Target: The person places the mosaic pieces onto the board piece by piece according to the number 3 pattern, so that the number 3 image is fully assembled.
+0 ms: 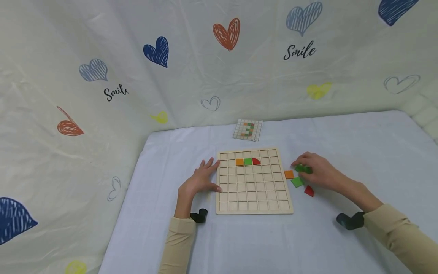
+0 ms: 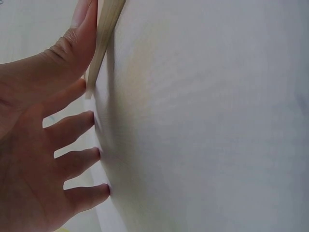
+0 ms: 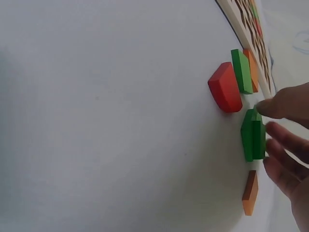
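Observation:
My left hand (image 1: pixel 202 179) rests at the left edge of a wooden grid board (image 1: pixel 232 207), fingers spread. In the left wrist view its thumb (image 2: pixel 72 53) touches the board's rim and the other fingertips reach the cloth. On the board an orange square tile (image 1: pixel 239 162), a green square tile (image 1: pixel 248 161) and a red rounded tile (image 1: pixel 256 161) form a row. Right of the board, my right hand (image 1: pixel 319 171) pinches a green tile (image 3: pixel 259 140) between thumb and fingers; another green tile (image 3: pixel 247 135) lies right beside it.
Close to that hand lie an orange tile (image 1: pixel 289 174), a green tile (image 1: pixel 297 182) and a red tile (image 1: pixel 309 191). Another orange tile (image 3: pixel 250 193) shows in the right wrist view. A pattern card (image 1: pixel 248 130) lies behind the board on the white cloth (image 1: pixel 239 243).

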{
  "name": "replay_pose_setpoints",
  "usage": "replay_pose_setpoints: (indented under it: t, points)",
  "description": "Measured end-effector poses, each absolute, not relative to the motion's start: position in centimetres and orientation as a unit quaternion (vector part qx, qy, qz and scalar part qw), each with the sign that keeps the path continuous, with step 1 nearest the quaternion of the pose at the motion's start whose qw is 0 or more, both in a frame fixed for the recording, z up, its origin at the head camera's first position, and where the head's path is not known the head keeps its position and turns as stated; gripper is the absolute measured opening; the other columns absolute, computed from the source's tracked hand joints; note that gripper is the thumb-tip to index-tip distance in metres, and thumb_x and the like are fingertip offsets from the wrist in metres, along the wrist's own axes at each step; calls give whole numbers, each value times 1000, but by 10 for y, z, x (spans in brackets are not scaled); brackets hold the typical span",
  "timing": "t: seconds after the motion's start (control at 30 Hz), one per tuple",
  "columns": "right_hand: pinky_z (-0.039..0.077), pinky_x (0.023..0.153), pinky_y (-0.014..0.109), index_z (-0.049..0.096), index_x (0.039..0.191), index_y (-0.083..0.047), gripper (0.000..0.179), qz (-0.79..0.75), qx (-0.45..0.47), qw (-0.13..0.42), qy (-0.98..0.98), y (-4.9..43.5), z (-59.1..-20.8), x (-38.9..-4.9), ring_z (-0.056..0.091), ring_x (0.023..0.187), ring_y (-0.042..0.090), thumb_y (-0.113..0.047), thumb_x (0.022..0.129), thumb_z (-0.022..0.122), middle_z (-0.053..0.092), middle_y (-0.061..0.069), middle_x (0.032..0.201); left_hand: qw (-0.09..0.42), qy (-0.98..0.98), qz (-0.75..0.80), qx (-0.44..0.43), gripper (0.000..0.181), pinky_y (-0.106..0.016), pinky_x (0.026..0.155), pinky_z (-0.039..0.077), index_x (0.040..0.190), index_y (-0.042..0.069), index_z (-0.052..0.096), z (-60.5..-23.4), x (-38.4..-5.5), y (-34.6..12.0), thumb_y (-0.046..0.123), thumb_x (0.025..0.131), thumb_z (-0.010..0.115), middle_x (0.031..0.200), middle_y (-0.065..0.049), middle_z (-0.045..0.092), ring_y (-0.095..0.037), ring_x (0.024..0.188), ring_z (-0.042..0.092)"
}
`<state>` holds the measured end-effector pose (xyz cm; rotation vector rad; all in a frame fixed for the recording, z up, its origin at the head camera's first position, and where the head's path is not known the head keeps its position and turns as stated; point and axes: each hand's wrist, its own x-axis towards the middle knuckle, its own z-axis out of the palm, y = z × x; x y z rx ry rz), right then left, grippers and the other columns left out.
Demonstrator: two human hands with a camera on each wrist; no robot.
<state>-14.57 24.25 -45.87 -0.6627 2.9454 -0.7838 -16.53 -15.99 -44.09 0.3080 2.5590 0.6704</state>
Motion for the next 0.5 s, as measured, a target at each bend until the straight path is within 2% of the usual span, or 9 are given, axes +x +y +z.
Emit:
replay_pose_setpoints:
  t: [0.17, 0.5]
  points:
    - [58, 82, 50, 73, 113, 6, 29, -238, -185, 14, 953, 244, -459, -147, 63, 93, 32, -1, 85, 77, 67, 20, 108, 236, 933, 246, 112, 105, -58, 129, 7, 164, 19, 28, -440, -164, -160, 26, 80, 89, 174, -7, 12, -35, 161, -2]
    - [59, 78, 45, 72, 109, 7, 26, -243, -158, 34, 956, 240, -457, -149, 63, 88, 28, -3, 85, 77, 67, 17, 101, 235, 932, 251, 113, 105, -57, 129, 6, 164, 19, 28, -440, -164, -160, 26, 80, 89, 174, -6, 12, -34, 161, -3]
